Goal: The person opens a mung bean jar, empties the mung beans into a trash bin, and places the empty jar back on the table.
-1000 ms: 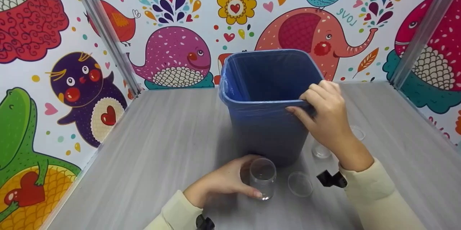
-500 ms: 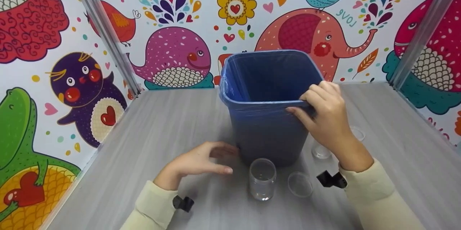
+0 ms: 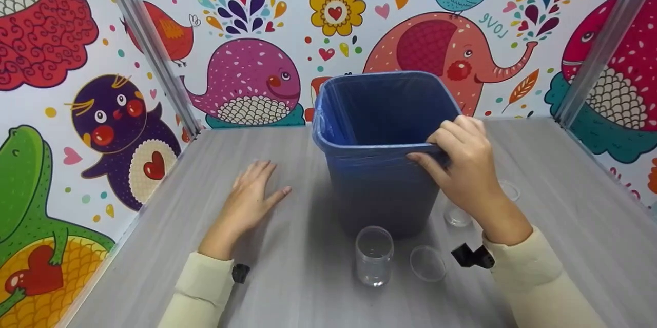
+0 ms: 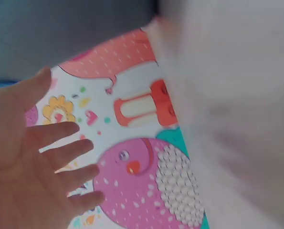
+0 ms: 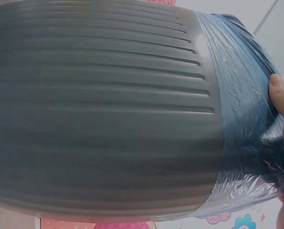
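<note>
A dark grey trash can [image 3: 382,189] stands mid-table, lined with a blue plastic bag [image 5: 247,90] folded over its rim. My right hand [image 3: 464,164] grips the front right of that rim, thumb outside and fingers over the edge. Left of the can, my left hand [image 3: 251,197] is over the table with fingers spread, holding nothing. In the left wrist view its fingers [image 4: 68,152] extend straight. A clear plastic jar [image 3: 374,256] stands upright in front of the can, its mouth uncovered. Beside it lies a clear round lid [image 3: 427,263].
Behind my right wrist, a second clear container [image 3: 457,215] and another clear round lid [image 3: 509,190] sit on the grey table [image 3: 205,164], partly hidden. Printed cartoon panels [image 3: 339,56] with metal corner posts [image 3: 149,45] enclose the table's back and sides.
My left hand has let go of the clear jar and moved left and farther back, its fingers opening out. The jar stays standing. My right hand and the trash can have not moved.
</note>
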`<state>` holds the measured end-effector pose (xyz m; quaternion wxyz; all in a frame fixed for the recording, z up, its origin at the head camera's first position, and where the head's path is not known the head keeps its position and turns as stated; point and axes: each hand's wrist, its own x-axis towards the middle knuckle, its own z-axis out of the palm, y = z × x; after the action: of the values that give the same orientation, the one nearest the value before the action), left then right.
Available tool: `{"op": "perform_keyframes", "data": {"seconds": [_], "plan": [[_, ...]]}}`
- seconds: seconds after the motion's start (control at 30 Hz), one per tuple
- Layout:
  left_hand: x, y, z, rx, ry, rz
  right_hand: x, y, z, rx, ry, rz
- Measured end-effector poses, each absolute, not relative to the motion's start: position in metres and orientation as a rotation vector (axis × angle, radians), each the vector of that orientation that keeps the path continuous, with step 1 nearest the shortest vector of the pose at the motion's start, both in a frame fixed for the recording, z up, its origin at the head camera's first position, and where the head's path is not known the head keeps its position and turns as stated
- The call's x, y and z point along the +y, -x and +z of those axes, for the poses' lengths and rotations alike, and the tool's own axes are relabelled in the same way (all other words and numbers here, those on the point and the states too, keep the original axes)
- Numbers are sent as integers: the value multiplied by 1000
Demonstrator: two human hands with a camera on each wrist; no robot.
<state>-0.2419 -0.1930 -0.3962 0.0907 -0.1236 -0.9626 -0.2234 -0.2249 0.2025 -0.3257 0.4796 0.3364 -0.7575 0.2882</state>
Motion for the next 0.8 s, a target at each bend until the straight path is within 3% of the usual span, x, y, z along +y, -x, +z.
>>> {"op": "perform_keyframes", "data": {"seconds": [0.4,0.8], "plan": [[-239,253,-408,-2951,254,-411,203,226,-326,-1861,-825,706],[-239,253,-410,-2974,230,-397,202,224,-325,-1864,-825,696]]}}
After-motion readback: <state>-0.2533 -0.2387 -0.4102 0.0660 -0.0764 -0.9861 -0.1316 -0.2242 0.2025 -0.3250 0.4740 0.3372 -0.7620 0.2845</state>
